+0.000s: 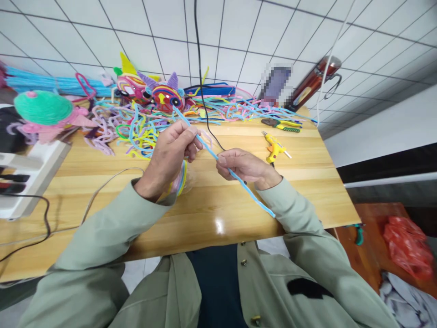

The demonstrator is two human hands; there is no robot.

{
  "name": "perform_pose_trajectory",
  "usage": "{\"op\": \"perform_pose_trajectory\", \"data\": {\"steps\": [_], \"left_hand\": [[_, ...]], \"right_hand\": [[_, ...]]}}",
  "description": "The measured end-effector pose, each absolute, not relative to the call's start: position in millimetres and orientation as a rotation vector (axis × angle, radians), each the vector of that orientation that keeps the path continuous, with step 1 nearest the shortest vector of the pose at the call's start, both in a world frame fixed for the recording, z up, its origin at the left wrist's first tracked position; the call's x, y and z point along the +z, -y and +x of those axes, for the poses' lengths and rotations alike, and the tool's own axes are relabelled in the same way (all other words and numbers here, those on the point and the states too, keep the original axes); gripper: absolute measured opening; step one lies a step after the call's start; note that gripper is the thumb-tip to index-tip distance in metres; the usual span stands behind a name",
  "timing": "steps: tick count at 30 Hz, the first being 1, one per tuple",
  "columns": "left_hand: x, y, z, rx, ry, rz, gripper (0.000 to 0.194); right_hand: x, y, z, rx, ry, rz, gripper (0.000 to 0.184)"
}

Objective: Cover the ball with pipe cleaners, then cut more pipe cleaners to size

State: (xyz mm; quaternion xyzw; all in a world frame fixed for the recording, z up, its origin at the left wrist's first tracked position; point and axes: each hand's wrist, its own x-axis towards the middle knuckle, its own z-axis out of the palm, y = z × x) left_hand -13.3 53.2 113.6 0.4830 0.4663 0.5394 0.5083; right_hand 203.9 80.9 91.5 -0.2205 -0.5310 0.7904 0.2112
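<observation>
The two hands are set apart from each other, both closed on one light blue fuzzy stem held above the tabletop. The left hand grips it near its upper end, thumb laid along it, with a short tip showing beyond the fingers. The right hand pinches it between thumb and fingers farther down; past that grip the stem slants on, its free end close to the right sleeve. Between the hands it runs nearly straight.

Just beneath the left wrist sits a rounded bundle in pastel stripes, partly hidden by the hand. Beyond the left hand lies a loose heap of coloured stems — yellow, blue, lilac and pink mixed together — and behind that stand two figures with pointed ears: a striped one with purple ears and a pink one with a yellow peak. Well to the left of the left hand rests a green-domed figure, above a white power strip.

To the right of the right hand is a yellow glue gun, with green-and-yellow pliers just beyond it. Farther off past the right hand, a brown flask leans near the tiled wall.
</observation>
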Motion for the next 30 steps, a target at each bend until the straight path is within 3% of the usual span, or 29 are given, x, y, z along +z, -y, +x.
{"op": "perform_pose_trajectory", "data": {"steps": [6, 11, 16, 20, 23, 30], "left_hand": [[118, -51, -13, 1.242, -1.103, 1.138, 0.023], [118, -47, -8, 1.200, -1.110, 1.165, 0.028], [120, -43, -7, 1.143, -1.088, 1.240, 0.025], [119, -43, -8, 1.108, -1.078, 1.300, 0.027], [117, -42, -9, 1.089, -1.100, 1.339, 0.030], [123, -39, -9, 0.994, -1.107, 1.443, 0.034]], "right_hand": [[98, -87, 215, 2.076, 1.724, -0.614, 0.048], [128, -106, 271, 1.641, 1.824, -0.892, 0.046], [156, -150, 344, 0.712, 2.099, -1.424, 0.028], [139, -200, 365, -0.071, 2.176, -1.953, 0.030], [113, -237, 369, -0.173, 2.165, -2.155, 0.038], [70, -280, 387, 0.079, 2.221, -2.089, 0.050]]}}
